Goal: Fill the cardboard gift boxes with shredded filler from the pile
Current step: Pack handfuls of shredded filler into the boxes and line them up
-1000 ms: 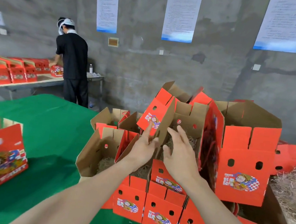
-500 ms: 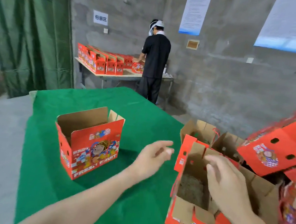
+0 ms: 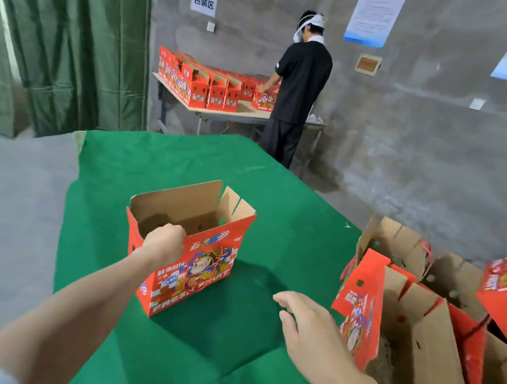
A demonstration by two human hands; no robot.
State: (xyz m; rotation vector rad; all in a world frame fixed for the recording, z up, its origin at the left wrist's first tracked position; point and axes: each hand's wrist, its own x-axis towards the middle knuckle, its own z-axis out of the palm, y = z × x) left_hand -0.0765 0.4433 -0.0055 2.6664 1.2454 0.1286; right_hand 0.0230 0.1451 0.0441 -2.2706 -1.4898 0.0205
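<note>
A green cloth (image 3: 278, 188) covers the near table, and its far left corner hangs over the grey floor (image 3: 8, 208). Beyond its far edge a person in a black shirt (image 3: 302, 79) stands, back turned, at a second table (image 3: 243, 112) set against the concrete wall (image 3: 428, 150). A green curtain (image 3: 66, 38) hangs to the left, and a small white sign (image 3: 203, 1) and paper notices (image 3: 377, 11) are fixed to the wall.
</note>
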